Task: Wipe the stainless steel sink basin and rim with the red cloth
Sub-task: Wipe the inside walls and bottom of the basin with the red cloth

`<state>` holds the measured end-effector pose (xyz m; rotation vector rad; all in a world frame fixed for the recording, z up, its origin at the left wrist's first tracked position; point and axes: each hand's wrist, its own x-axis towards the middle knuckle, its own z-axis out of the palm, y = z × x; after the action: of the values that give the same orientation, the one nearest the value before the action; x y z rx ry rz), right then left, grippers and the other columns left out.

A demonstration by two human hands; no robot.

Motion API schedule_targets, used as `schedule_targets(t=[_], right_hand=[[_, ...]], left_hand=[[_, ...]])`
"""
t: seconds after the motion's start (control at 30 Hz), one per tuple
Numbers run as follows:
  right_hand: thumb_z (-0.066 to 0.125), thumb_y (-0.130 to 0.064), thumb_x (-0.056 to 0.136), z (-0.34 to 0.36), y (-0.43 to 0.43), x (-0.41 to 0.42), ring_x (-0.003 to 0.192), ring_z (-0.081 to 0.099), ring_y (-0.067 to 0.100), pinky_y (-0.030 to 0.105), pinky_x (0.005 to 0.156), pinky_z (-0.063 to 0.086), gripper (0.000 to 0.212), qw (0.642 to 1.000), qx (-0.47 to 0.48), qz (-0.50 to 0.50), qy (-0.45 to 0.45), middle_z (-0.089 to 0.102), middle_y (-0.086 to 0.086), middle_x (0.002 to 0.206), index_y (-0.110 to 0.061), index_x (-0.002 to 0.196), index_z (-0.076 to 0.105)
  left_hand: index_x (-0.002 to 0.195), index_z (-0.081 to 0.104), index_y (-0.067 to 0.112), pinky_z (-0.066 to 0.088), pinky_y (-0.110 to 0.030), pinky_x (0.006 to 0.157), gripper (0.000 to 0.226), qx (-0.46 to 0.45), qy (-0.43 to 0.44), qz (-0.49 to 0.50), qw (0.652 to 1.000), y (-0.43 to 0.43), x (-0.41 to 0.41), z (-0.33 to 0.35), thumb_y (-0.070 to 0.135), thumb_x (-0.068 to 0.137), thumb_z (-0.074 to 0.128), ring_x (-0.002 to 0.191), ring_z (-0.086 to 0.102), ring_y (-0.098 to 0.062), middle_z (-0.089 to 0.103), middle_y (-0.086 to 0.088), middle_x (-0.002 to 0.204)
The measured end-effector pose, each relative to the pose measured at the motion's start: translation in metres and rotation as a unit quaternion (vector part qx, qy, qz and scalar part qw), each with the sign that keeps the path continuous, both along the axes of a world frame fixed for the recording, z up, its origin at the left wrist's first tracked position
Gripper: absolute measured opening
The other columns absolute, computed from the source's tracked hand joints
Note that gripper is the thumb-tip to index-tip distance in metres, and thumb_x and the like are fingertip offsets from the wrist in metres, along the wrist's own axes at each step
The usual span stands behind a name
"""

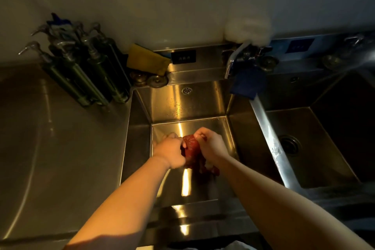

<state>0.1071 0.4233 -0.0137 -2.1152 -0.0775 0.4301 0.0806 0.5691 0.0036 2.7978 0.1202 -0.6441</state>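
Two bare forearms (132,199) reach over the steel sink basin (182,107). My left hand (170,151) and right hand (211,146) both clench the red cloth (191,150) above the basin floor (a dark, crumpled wad), its length running away from me with the tail dangling nearer. I can't read the dark label plate (183,57).

the cloth (190,148) is deep red, mottled darker in its folds. the sink (182,105) is silvery steel streaked with golden glare. the bottles (85,75) are dark green with silver pumps (30,45). the sponge (145,59) is yellow, the rag (248,82) blue, the towel (248,30) white, the label (183,57) black.
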Motion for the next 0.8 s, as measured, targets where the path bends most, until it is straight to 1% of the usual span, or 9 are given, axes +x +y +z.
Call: schedule_targets(t=[0.07,0.13,0.27,0.33,0.43,0.5,0.6,0.67,0.8], right_hand=[[0.046,-0.024,0.096,0.002,-0.002,0.0,0.077,0.054,-0.001,0.007,0.056,0.035,0.016,1.0,0.015,-0.002,0.001,0.061,-0.006,0.091,-0.021,0.098,0.061],[0.047,-0.024,0.096,0.003,-0.006,0.002,0.076,0.052,-0.004,0.006,0.057,0.035,0.015,1.0,0.02,0.006,-0.006,0.059,-0.009,0.087,-0.02,0.098,0.061],[0.049,-0.021,0.095,-0.002,-0.015,0.004,0.083,0.058,0.01,0.021,0.067,0.049,0.009,0.999,0.033,-0.006,0.012,0.059,-0.006,0.087,-0.023,0.093,0.059],[0.057,-0.027,0.091,-0.007,-0.017,0.004,0.084,0.059,0.011,0.025,0.072,0.052,0.004,1.0,-0.008,0.029,0.0,0.06,-0.005,0.089,-0.023,0.093,0.057],[0.08,-0.038,0.069,-0.013,-0.02,0.006,0.081,0.06,0.006,0.018,0.066,0.048,0.035,0.994,-0.032,0.101,0.004,0.062,-0.008,0.089,-0.026,0.092,0.056],[0.085,-0.031,0.062,-0.02,-0.019,0.011,0.082,0.06,0.009,0.015,0.063,0.044,0.047,0.984,-0.078,0.157,0.004,0.061,-0.008,0.091,-0.027,0.098,0.055],[0.08,-0.026,0.07,-0.036,-0.015,0.021,0.081,0.054,0.01,0.013,0.058,0.037,0.042,0.97,-0.144,0.191,-0.037,0.056,-0.007,0.091,-0.025,0.104,0.056],[0.075,-0.029,0.073,-0.048,-0.013,0.029,0.086,0.052,0.014,0.02,0.065,0.039,0.039,0.959,-0.181,0.202,-0.078,0.055,-0.004,0.094,-0.025,0.106,0.055],[0.063,-0.025,0.075,-0.06,-0.012,0.048,0.095,0.054,0.025,0.035,0.072,0.047,0.027,0.931,-0.218,0.247,-0.159,0.062,0.005,0.099,-0.017,0.1,0.055]], left_hand=[[0.118,0.058,0.024,0.018,-0.056,0.11,0.054,0.025,0.008,0.006,1.0,-0.007,-0.003,-0.006,0.054,0.075,0.068,0.131,0.033,-0.024,0.043,0.0,0.133],[0.119,0.059,0.022,0.016,-0.06,0.11,0.056,0.021,0.008,0.024,0.999,-0.014,-0.004,-0.013,0.056,0.075,0.067,0.13,0.033,-0.024,0.044,0.0,0.132],[0.108,0.064,0.026,0.034,-0.051,0.105,0.022,-0.037,-0.018,0.047,0.998,-0.027,-0.007,-0.03,0.027,0.086,0.062,0.125,0.042,-0.025,0.05,-0.001,0.125],[0.105,0.064,0.023,0.041,-0.043,0.1,0.019,-0.039,0.0,0.036,0.999,-0.028,-0.008,-0.034,0.026,0.087,0.059,0.115,0.052,-0.027,0.058,-0.004,0.117],[0.104,0.064,0.017,0.05,-0.035,0.086,0.026,-0.036,0.02,-0.002,0.999,-0.021,-0.007,-0.037,0.034,0.085,0.063,0.102,0.062,-0.03,0.066,-0.009,0.104],[0.102,0.063,0.011,0.048,-0.032,0.082,0.027,-0.047,0.035,-0.003,0.998,-0.013,-0.007,-0.039,0.031,0.084,0.067,0.1,0.062,-0.03,0.066,-0.011,0.104],[0.106,0.059,0.008,0.043,-0.03,0.08,0.026,-0.058,0.037,-0.008,0.998,-0.003,-0.006,-0.047,0.026,0.087,0.065,0.103,0.06,-0.03,0.065,-0.012,0.108],[0.109,0.053,0.008,0.041,-0.03,0.074,0.025,-0.082,0.023,0.0,0.996,0.0,-0.007,-0.056,0.022,0.09,0.06,0.1,0.06,-0.031,0.065,-0.014,0.106],[0.101,0.033,0.016,0.032,-0.029,0.062,0.017,-0.115,0.007,0.039,0.993,0.002,-0.005,-0.073,0.016,0.095,0.049,0.072,0.052,-0.026,0.052,-0.003,0.076]])
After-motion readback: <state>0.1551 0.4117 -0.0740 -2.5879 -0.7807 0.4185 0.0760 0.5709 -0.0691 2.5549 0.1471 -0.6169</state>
